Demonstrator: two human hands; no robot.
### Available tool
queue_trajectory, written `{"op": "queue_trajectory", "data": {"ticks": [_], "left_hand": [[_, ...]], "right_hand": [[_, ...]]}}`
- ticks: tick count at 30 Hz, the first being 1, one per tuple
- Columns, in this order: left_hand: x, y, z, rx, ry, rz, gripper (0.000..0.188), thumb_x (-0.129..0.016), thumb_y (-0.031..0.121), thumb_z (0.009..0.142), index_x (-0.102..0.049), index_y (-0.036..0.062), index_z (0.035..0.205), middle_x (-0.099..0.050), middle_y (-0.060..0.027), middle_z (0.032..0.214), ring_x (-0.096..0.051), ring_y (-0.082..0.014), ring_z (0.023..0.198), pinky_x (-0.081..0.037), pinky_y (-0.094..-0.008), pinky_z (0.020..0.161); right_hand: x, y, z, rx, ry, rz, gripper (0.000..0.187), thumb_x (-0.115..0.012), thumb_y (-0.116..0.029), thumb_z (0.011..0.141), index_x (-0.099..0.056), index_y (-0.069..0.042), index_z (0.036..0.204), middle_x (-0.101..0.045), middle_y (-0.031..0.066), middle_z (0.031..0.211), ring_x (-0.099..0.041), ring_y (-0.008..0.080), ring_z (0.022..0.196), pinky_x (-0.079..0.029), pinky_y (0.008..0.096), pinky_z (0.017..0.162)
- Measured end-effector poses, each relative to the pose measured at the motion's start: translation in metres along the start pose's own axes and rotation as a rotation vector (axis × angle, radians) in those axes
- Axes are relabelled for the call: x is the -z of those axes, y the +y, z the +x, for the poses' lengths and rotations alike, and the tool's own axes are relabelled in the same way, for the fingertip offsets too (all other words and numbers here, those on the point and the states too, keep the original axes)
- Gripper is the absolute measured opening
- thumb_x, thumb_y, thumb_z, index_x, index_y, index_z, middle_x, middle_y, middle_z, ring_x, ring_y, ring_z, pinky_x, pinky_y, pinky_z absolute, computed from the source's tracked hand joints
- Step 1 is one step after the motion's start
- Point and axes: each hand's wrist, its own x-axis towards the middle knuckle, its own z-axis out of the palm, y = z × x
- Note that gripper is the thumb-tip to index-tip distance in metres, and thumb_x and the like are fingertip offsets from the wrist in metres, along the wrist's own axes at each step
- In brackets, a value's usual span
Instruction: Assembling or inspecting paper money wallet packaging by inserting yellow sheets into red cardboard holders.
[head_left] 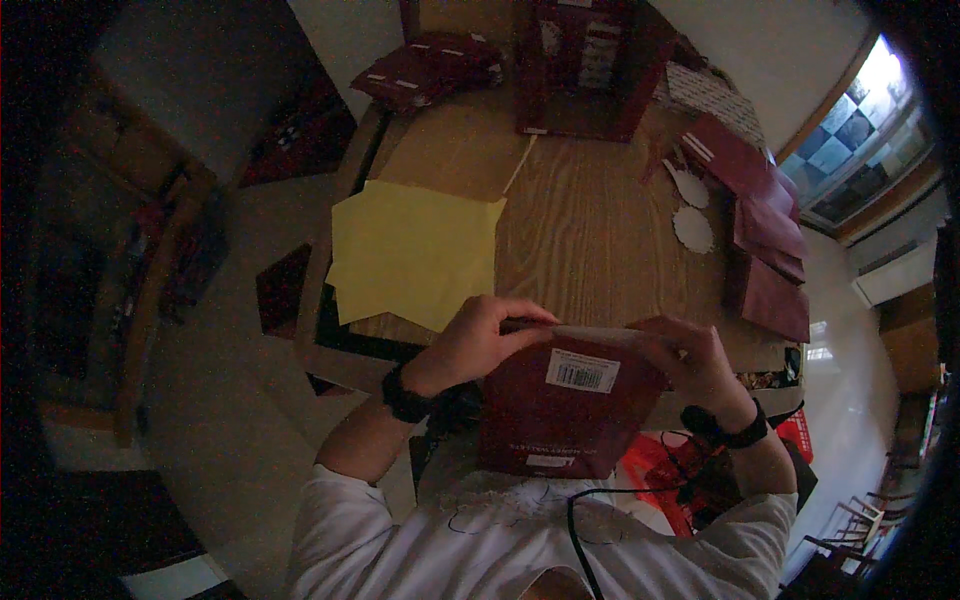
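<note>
I hold a dark red paper bag [560,415] upright in front of my chest, its base with a white barcode sticker facing me. My left hand [478,340] grips the bag's top left edge, fingers curled over the rim. At the top right corner my right hand [690,358] pinches the same edge. Both wrists wear black bands. The bag's lower part hangs below the table's near edge.
A wooden table [590,230] carries yellow paper sheets [415,250], an open dark red box [585,70], stacked dark red bags [765,250] at right, two white scalloped tags [692,228] and more red bags [425,65] at the far left. A wooden chair [150,250] stands left.
</note>
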Motion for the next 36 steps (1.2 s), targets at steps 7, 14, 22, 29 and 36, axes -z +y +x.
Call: {"op": "queue_trajectory", "data": {"ticks": [7, 14, 22, 29, 36], "left_hand": [[0.0, 0.0, 0.0, 0.002, 0.009, 0.018, 0.017, -0.063, 0.015, 0.085, -0.065, 0.003, 0.096, -0.068, -0.0074, 0.093, -0.063, -0.015, 0.088, -0.049, -0.0295, 0.079], [0.002, -0.005, -0.001, 0.032, 0.009, 0.005, 0.019, -0.063, 0.019, 0.085, -0.065, 0.0028, 0.095, -0.068, -0.0074, 0.089, -0.063, -0.0145, 0.086, -0.049, -0.0293, 0.078], [0.001, 0.004, -0.002, 0.09, -0.029, 0.015, 0.019, -0.065, 0.02, 0.084, -0.066, 0.0033, 0.094, -0.068, -0.0067, 0.087, -0.062, -0.0132, 0.082, -0.049, -0.0286, 0.075], [0.0, 0.006, -0.003, 0.071, 0.006, 0.019, 0.02, -0.066, 0.021, 0.083, -0.066, 0.004, 0.094, -0.068, -0.0057, 0.085, -0.062, -0.013, 0.082, -0.048, -0.0286, 0.074], [-0.002, 0.014, 0.003, -0.109, 0.044, 0.408, 0.025, -0.061, 0.028, 0.085, -0.067, 0.0057, 0.095, -0.067, -0.0105, 0.088, -0.064, -0.0256, 0.083, -0.049, -0.0347, 0.074]], "right_hand": [[-0.004, 0.011, 0.0, -0.02, -0.017, -0.098, 0.03, -0.057, -0.01, 0.084, -0.058, 0.001, 0.112, -0.066, 0.0127, 0.094, -0.064, 0.0213, 0.082, -0.052, 0.0324, 0.068], [-0.012, 0.018, 0.0, 0.518, 0.17, -0.453, 0.04, -0.059, -0.005, 0.066, -0.063, -0.001, 0.106, -0.066, 0.017, 0.092, -0.065, 0.0314, 0.076, -0.052, 0.0344, 0.063], [-0.011, 0.006, -0.006, -0.342, -0.044, 0.857, 0.027, -0.053, -0.008, 0.087, -0.06, 0.002, 0.111, -0.065, 0.0161, 0.099, -0.064, 0.019, 0.084, -0.05, 0.0303, 0.071], [-0.003, -0.001, 0.006, -0.042, -0.17, 0.134, 0.028, -0.055, -0.01, 0.087, -0.06, -0.001, 0.113, -0.067, 0.0124, 0.099, -0.062, 0.0141, 0.083, -0.049, 0.0275, 0.072], [-0.016, 0.017, 0.005, 0.159, 0.043, -0.107, 0.024, -0.055, -0.007, 0.085, -0.062, -0.001, 0.108, -0.066, 0.0178, 0.087, -0.066, 0.0179, 0.08, -0.051, 0.0293, 0.068]]}}
